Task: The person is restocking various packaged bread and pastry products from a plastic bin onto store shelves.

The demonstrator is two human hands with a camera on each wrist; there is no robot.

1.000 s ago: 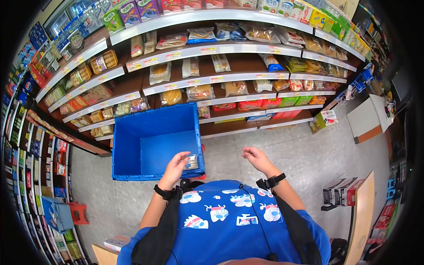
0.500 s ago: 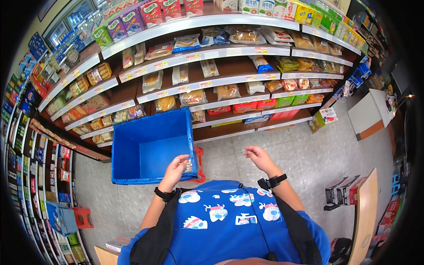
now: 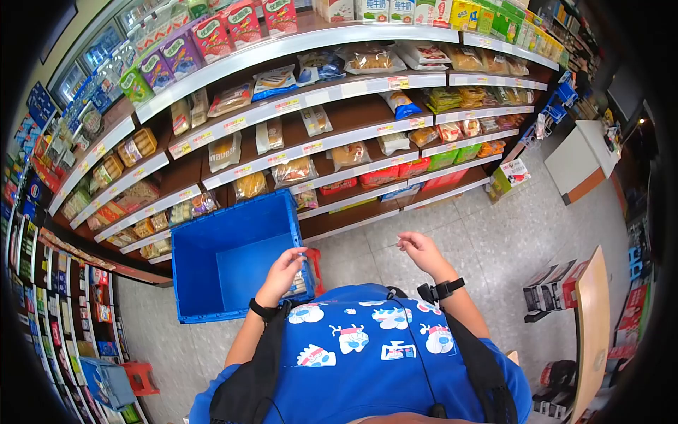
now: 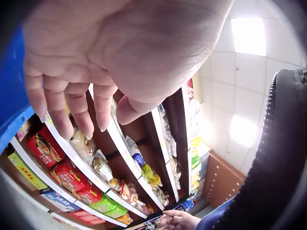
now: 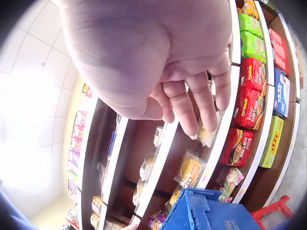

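Note:
In the head view the left hand [image 3: 284, 271] hovers over the right edge of a blue crate [image 3: 247, 261], holding nothing. A small packet [image 3: 299, 283] lies in that corner of the crate, partly hidden by the hand. The right hand [image 3: 422, 253] hangs above the floor, right of the crate, with nothing in it. In the left wrist view the left hand's fingers [image 4: 76, 108] hang relaxed before the shelves. The right wrist view has the right hand's fingers [image 5: 192, 103] loosely extended, with the crate [image 5: 206, 213] below them.
Shelves [image 3: 311, 120] of packaged bread, noodles and drink cartons curve across the front. A red stand [image 3: 316, 272] shows beside the crate. At the left are a blue-grey basket [image 3: 107, 381] and a red stool [image 3: 141, 378]; a wooden board [image 3: 593, 332] stands right, a carton [image 3: 508, 178] by the shelf end.
The shelves and crate have shifted left and tilted in the head view, the crate also sitting lower. Both hands keep about the same pose, still empty.

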